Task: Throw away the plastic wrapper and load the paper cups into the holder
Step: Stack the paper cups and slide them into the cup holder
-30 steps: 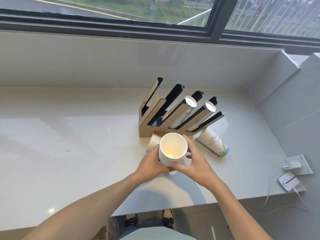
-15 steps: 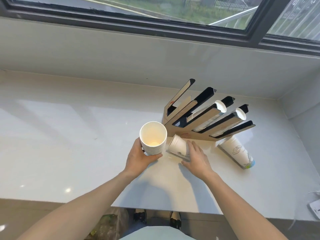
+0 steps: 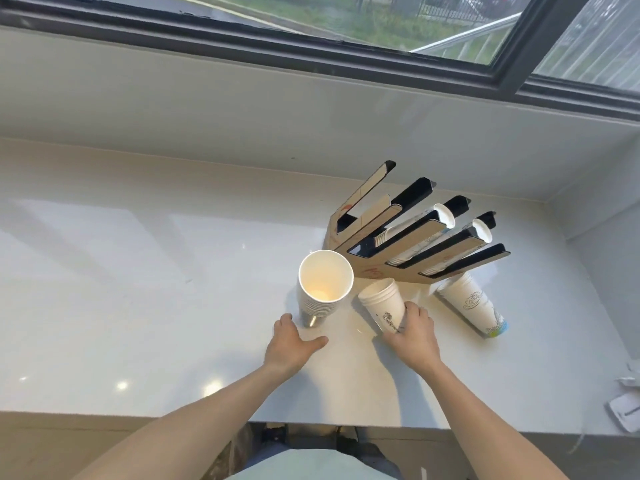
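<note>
A tall stack of white paper cups [image 3: 323, 285] stands upright on the white counter [image 3: 138, 289], just left of the slanted wood-and-black cup holder [image 3: 408, 233]. Two of the holder's slots hold cup stacks. My left hand [image 3: 291, 344] rests open on the counter just in front of the upright stack, not touching it. My right hand [image 3: 414, 336] grips a short stack of cups [image 3: 382, 306] lying on its side in front of the holder. Another cup stack [image 3: 471, 308] lies on its side further right. No plastic wrapper is visible.
A wall and a dark-framed window [image 3: 346, 53] run behind the counter. The counter ends at a side wall [image 3: 602, 237] on the right. A white charger and papers [image 3: 627, 407] lie at the right edge. The counter's front edge is close to my body.
My left hand set the tall cup stack upright on the counter and let go. My right hand moved onto the short lying stack and closed on it. The view shifted left.
</note>
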